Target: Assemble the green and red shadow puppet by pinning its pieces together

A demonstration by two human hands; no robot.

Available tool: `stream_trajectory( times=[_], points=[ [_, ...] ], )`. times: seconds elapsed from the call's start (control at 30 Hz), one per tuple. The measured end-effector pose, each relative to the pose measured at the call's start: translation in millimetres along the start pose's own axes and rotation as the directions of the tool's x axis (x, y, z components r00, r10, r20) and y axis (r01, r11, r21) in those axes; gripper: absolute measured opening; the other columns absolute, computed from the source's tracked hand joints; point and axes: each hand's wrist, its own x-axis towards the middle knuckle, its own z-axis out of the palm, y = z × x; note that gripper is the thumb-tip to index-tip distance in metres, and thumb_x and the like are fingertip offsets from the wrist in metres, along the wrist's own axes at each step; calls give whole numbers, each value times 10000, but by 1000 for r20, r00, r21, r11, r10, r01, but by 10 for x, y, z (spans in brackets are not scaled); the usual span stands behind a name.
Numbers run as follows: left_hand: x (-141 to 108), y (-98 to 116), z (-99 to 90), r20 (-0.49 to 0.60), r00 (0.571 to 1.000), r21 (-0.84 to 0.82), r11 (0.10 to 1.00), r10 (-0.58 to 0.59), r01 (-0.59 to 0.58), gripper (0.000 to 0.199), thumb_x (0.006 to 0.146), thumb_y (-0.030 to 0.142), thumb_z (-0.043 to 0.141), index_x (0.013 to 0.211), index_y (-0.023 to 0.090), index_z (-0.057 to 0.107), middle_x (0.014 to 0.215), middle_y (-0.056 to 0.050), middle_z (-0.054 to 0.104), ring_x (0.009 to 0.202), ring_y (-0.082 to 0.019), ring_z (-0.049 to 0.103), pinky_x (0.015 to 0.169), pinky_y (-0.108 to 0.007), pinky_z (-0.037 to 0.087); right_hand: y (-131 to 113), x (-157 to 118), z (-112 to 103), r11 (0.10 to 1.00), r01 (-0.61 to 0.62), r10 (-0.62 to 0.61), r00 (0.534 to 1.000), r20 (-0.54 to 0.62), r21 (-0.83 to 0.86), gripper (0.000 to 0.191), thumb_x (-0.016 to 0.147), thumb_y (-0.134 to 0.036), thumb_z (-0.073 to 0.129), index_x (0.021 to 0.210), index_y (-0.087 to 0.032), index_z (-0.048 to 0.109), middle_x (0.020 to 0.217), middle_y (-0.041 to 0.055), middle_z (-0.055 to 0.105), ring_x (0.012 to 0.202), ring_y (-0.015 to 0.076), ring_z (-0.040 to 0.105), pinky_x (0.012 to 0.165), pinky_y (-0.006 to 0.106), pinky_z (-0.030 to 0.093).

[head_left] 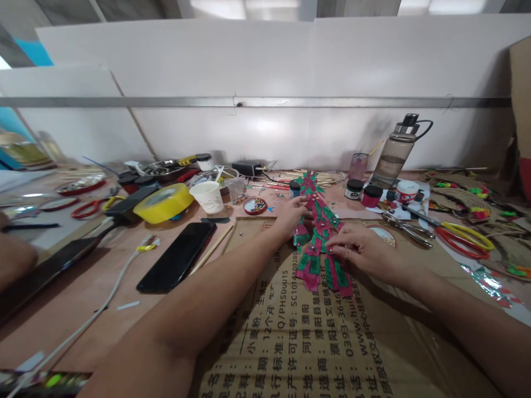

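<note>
A flat, jointed puppet (322,225) painted in magenta and green lies above the printed cardboard (307,342), its limbs joined by small shiny round pieces. My left hand (292,216) grips its upper left side, the fingers partly hidden behind it. Lower down on the right, the thumb and fingers of my right hand (359,250) pinch the puppet near a leg joint. Whether a small piece is between those fingertips I cannot make out. Close by are a small dish of beads (255,206) and a dish of little fasteners (382,236).
On the left are a black phone (179,257), yellow tape (166,202), a paper cup (207,197) and a white cable (89,315). Paint jars (370,196), a water bottle (393,157), pliers (409,229) and scissors (464,240) stand or lie right. Another person's arm (14,257) shows at the left edge.
</note>
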Motion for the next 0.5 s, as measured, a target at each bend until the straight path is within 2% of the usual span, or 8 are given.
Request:
stream_trajectory(
  times=[0.1,0.2,0.37,0.5],
  points=[
    [19,-19,2,-1,999,-17,999,46,-46,470,570,41,576,1016,185,538,626,35,581,479,-116,545,503,-254,450,0,-17,28,994,102,-98,985,141,-23,256,932,-328,517,1084,-293,720,938,42,658,872,182,582,767,284,454],
    [49,-38,-7,-7,997,-14,997,76,-76,475,561,22,564,1009,180,562,669,25,608,538,-121,577,536,-251,471,-13,-23,32,992,119,-110,977,183,-36,260,951,-327,488,958,-272,742,916,38,645,857,173,567,760,279,434],
    [80,-61,-29,-34,997,-32,997,75,-77,507,554,19,556,1035,178,583,695,16,626,547,-116,580,540,-238,462,-10,5,-14,998,-16,22,995,95,-66,367,959,-356,459,717,-196,684,759,39,629,707,154,551,647,265,402],
    [60,-42,-20,-35,997,-20,998,64,-65,496,562,10,556,1028,172,597,687,14,628,547,-117,582,535,-237,476,-72,8,-41,998,-7,6,1000,-27,-60,371,958,-363,461,696,-200,668,710,29,614,696,154,543,632,260,399]
  ],
)
